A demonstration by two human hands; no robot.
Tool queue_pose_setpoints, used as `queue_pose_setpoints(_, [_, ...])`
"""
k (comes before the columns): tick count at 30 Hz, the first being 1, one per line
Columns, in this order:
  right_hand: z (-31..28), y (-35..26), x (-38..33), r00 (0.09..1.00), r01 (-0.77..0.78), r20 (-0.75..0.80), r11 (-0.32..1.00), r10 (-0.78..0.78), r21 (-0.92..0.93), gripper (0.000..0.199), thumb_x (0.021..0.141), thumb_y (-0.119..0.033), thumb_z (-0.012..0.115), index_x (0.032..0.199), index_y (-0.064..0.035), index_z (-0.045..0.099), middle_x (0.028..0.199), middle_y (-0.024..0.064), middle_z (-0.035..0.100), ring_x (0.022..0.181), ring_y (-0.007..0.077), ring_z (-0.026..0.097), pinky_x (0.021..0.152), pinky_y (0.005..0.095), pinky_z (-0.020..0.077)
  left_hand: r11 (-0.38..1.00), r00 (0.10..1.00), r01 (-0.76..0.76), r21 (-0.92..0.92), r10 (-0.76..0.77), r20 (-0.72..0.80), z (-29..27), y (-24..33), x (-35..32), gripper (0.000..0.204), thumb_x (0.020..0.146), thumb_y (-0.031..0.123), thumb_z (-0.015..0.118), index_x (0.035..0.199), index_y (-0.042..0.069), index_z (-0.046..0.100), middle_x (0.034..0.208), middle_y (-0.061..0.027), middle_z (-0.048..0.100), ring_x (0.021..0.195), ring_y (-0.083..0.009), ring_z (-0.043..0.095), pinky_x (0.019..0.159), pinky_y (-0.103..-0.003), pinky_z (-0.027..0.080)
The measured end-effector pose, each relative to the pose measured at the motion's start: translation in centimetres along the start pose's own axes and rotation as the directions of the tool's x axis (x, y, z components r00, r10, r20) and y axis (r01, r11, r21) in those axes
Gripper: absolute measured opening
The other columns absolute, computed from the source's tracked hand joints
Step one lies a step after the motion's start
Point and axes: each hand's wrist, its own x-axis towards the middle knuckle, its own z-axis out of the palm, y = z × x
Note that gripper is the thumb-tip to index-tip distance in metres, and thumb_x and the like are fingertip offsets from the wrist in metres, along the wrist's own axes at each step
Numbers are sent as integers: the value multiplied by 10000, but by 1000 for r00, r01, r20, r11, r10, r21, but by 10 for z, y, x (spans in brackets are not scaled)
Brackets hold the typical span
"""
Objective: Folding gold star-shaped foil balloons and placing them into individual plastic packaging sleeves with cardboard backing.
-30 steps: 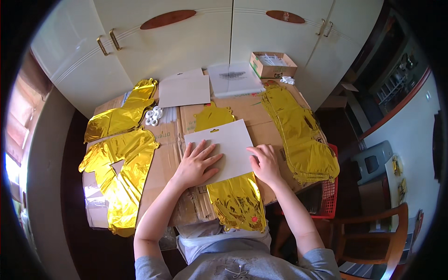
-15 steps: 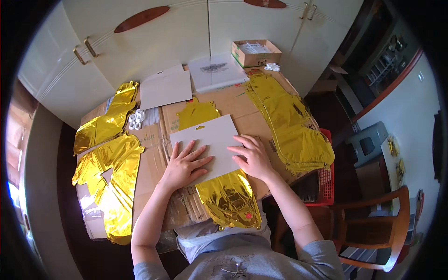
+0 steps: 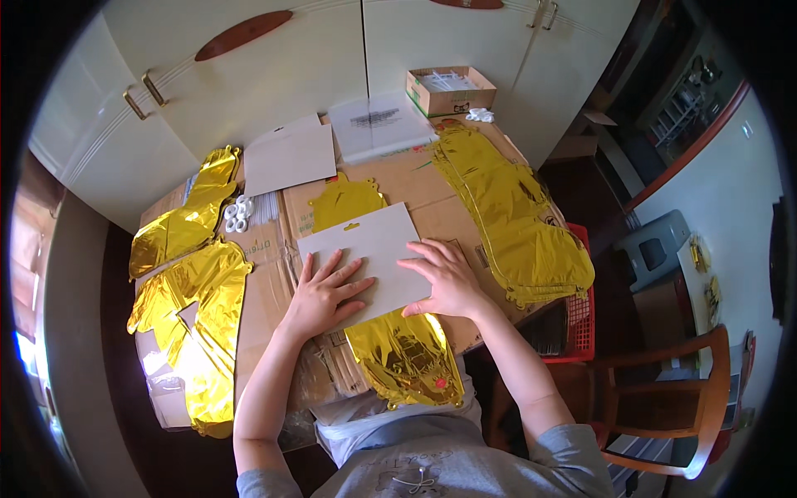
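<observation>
White rectangular slotted card (image 3: pixel 385 264), just one, sits on one shiny gold foil sheet (image 3: pixel 405 357), left hand (image 3: pixel 324 294) and right hand (image 3: pixel 448 280) spread over the card clutching nothing, plus two gold foil shapes (image 3: pixel 207 332) left, one gold foil stack (image 3: pixel 519 216) right, all on brown cardboard (image 3: pixel 270 290) by cream cabinets (image 3: pixel 249 87).

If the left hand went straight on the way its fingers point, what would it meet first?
The left hand would first cross more of the white card it rests on, roughly toward the slot; past the card's far edge, the gold foil seems next, though depth is unclear.
</observation>
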Motion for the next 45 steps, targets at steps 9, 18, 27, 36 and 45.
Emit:
queue_pose_setpoints(9, [-8,-5,1,993,68,106,992,-57,-109,1069,538,-763,716,1410,-204,452,1489,106,360,1416,318,252,1153,523,184,1000,1000,-6,22,6,-16,2,-2,-2,442,869,457,627,1298,356,597,1448,13,483,1400,-282,357,1133,-627,148])
queue_pose_setpoints(18, [-10,-9,0,987,84,143,991,-69,-102,666,770,-642,640,1339,-305,565,1511,62,370,1432,317,239,1154,541,181,1000,1000,-17,-8,17,-23,-1,-2,-2,430,873,449,626,1290,344,609,1456,-12,475,1406,-305,345,1143,-609,144])
queue_pose_setpoints(27, [-7,-4,-2,981,106,174,990,-88,-98,419,883,-440,613,1288,-332,612,1487,9,431,1423,265,308,1160,557,171,1000,999,-21,-11,21,-26,0,-2,-3,406,882,453,612,1276,357,618,1453,-30,477,1403,-320,346,1137,-622,139])
queue_pose_setpoints(36, [-6,-1,-5,971,212,103,977,-214,25,314,855,-290,678,1157,-207,694,1358,22,555,1359,248,407,1140,478,280,983,982,-181,-7,181,55,-1,3,0,389,865,281,623,1233,407,619,1464,66,458,1419,-286,326,1140,-625,184])
queue_pose_setpoints(45, [-48,-15,-42,886,293,376,956,-271,-2,529,824,-192,615,1345,-140,536,1459,62,457,1405,232,347,1173,468,228,979,975,-185,-86,193,106,0,2,-1,385,870,239,611,1224,387,631,1470,72,449,1437,-270,290,1153,-620,150])
